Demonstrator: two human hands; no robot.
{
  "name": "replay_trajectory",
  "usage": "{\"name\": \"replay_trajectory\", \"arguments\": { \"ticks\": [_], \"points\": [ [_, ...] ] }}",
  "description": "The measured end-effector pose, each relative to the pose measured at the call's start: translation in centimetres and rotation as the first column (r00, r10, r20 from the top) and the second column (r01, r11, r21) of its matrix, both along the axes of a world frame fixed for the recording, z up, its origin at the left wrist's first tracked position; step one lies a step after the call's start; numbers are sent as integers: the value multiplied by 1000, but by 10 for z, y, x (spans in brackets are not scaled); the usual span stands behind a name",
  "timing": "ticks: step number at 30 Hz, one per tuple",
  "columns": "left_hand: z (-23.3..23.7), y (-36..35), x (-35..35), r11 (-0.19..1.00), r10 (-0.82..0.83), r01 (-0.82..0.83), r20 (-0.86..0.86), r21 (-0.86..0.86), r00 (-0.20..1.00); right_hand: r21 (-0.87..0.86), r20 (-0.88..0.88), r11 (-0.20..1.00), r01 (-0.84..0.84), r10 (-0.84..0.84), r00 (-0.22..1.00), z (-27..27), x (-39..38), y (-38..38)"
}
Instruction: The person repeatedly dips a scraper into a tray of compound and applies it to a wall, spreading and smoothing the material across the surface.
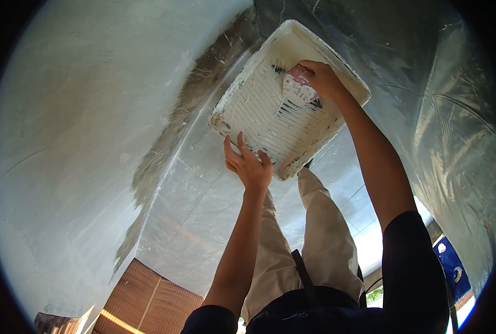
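Observation:
A white paint tray with a ribbed bed, coated in off-white paint, lies tilted across the upper middle of the view. My right hand grips a wide paintbrush with a reddish, paint-smeared top, held over the tray's ribs. Its lower end is hard to make out. Dark streaks show through the paint on either side of it. At the tray's near left rim is my left hand, fingers spread and thumb apart. The fingertips overlap the rim; whether they press on it cannot be seen.
A grey wall rises at left, with a darker unpainted strip along its base. Tiled floor runs below the tray, near my legs. Translucent sheeting with a cable is at right. A brown woven panel stands lower left.

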State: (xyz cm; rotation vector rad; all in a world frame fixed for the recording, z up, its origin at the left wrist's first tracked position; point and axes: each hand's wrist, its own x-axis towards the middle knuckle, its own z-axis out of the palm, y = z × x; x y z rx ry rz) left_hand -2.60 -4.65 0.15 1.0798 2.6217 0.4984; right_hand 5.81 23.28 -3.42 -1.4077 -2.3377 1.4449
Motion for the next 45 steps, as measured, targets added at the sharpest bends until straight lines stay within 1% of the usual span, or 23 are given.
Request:
{"name": "replay_trajectory", "arguments": {
  "ticks": [2,3,5,7,9,12,14,17,19,21,24,26,29,32,35,37,39,41,42,44,45],
  "points": [
    [-1,-2,-1,1000,9,-9,-3,12,1000,16,-50,1000,10,-10,999,-1,-1,-1],
    [-2,-2,-1,1000,17,-17,-6,24,1000,20,-48,1000,10,-9,999,0,-1,-2],
    [-2,-2,-1,999,25,-25,1,38,1000,-24,11,999,-46,46,999,2,-4,-4],
    [-1,-1,-2,998,35,-35,4,50,999,-7,16,999,-39,39,999,6,-4,-11],
    [3,-1,-2,999,32,-33,43,20,999,4,20,999,-34,34,999,9,-5,-18],
    [0,-2,-2,999,33,-34,40,26,999,60,16,998,0,-1,1000,11,0,-23],
    [0,-2,0,998,40,-41,26,41,999,-28,53,999,22,-21,998,10,1,-21],
    [3,-3,0,997,38,-38,-3,71,999,-3,10,998,70,-70,998,4,2,-25],
    [6,-6,0,996,29,-27,-16,91,999,13,6,998,67,-67,998,5,4,-27],
    [9,-9,-3,998,25,-28,40,61,999,30,4,997,65,-65,998,4,6,-28],
    [8,-14,-7,997,27,-30,52,75,998,73,-38,992,106,-104,994,2,7,-33],
    [7,-18,-8,997,26,-29,51,73,998,37,-6,990,134,-134,991,4,7,-34],
    [5,-22,-10,997,25,-30,59,74,998,17,7,992,128,-128,992,9,7,-36],
    [2,-23,-10,996,19,-23,57,84,998,-5,22,990,140,-140,990,-1,13,-37],
    [4,-26,-12,997,9,-13,50,77,999,-20,-1,991,131,-131,991,-3,14,-47],
    [6,-28,-14,998,1,-4,52,70,999,-13,-6,989,144,-144,989,0,9,-55],
    [6,-29,-18,998,-4,-3,97,65,995,-5,-16,987,159,-159,987,3,5,-59],
    [8,-29,-22,998,-11,6,67,69,998,-10,21,982,186,-186,982,6,2,-61],
    [10,-29,-23,998,-17,14,48,67,999,-4,6,983,186,-186,983,3,4,-62],
    [14,-29,-28,996,-25,22,32,81,999,-83,-6,977,195,-196,980,-7,10,-63],
    [17,-29,-32,996,-30,27,28,87,999,-77,-8,979,189,-190,982,-18,12,-69]
  ]
}}
